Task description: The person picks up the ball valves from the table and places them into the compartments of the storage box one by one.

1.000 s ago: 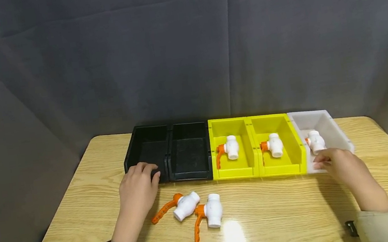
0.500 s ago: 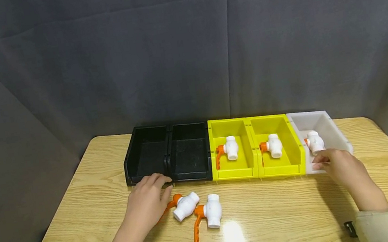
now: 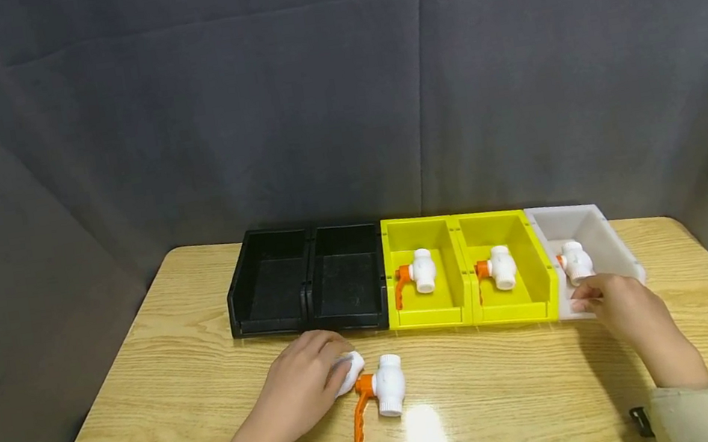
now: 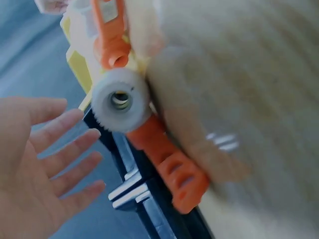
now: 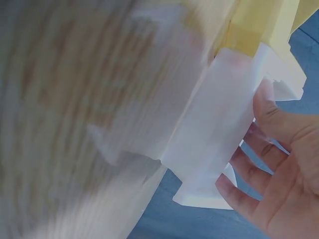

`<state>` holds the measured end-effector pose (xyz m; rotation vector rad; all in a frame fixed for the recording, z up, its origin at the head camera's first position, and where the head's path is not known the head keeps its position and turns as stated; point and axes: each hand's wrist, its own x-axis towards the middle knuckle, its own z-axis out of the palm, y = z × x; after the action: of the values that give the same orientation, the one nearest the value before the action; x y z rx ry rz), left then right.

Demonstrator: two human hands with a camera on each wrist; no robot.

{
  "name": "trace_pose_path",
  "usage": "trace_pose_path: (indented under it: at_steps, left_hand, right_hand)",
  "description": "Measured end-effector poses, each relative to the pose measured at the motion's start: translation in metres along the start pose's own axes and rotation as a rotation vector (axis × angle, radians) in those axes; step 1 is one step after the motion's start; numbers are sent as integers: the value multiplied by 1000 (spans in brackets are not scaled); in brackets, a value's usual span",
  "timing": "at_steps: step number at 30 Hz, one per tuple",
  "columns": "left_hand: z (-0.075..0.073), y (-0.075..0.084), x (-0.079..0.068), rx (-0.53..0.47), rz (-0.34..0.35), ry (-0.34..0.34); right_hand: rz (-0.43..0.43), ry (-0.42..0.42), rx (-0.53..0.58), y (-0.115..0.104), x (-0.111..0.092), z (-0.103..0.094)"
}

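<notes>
My left hand (image 3: 311, 378) reaches over the left of two white ball valves on the table, hiding its orange lever in the head view; the white body (image 3: 350, 371) shows past the thumb. In the left wrist view the fingers (image 4: 75, 144) are spread and stand beside that valve (image 4: 119, 102), not closed round it. To its right lies the second valve (image 3: 389, 386), its orange lever pointing toward me. My right hand (image 3: 627, 307) rests at the front lip of the translucent white bin (image 3: 615, 244), fingers relaxed over the edge, near the valve (image 3: 577, 263) inside.
Two black bins (image 3: 349, 321) join two yellow bins (image 3: 431, 316) and the white one in a row along the back. Each yellow bin has one valve (image 3: 424, 271) in it. A dark grey curtain (image 3: 337, 102) hangs behind the wooden table (image 3: 508, 396).
My left hand has moved right and toward me, from the front of the leftmost black bin to over the left valve. The right hand has stayed at the white bin.
</notes>
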<state>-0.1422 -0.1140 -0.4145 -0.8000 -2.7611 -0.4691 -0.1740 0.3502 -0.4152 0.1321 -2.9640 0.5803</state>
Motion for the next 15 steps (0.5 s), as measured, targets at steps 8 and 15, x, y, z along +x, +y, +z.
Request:
trace_pose_path:
  at_steps: [8, 15]
  left_hand:
    - [7, 7, 2, -10, 124, -74]
    - [11, 19, 9, 24, 187, -153]
  right_hand:
    - [14, -12, 7, 0, -1, 0]
    - [15, -5, 10, 0, -1, 0]
